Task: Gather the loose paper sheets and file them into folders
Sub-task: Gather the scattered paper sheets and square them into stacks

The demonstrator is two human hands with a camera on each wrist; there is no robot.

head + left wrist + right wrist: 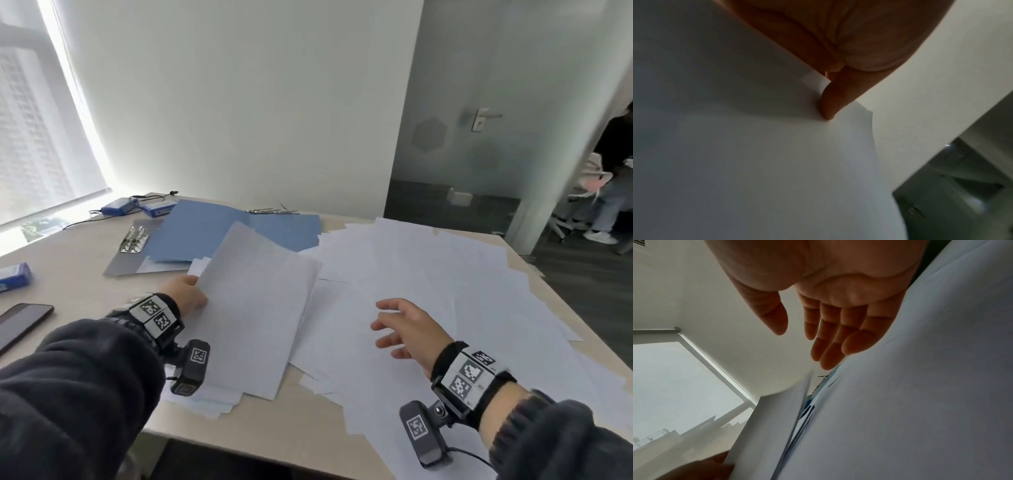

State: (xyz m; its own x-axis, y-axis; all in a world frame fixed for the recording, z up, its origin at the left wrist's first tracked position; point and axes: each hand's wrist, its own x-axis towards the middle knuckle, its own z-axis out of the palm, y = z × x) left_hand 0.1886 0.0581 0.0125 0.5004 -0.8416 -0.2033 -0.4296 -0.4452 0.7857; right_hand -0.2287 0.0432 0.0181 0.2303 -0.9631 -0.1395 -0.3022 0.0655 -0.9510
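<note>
My left hand (186, 294) pinches gathered stack (255, 308) by left edge, tilted up so new sheets slide under. My right hand (406, 329) hovers, fingers spread, empty, above loose sheets (428, 274) covering desk (78, 274). Blue folder (205, 229) lies open beyond, ready for filing.

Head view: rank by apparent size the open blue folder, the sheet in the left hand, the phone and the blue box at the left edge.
1. Sheet, nearer the camera
2. Blue folder, partly covered
3. Phone
4. Blue box; both are cropped
</note>
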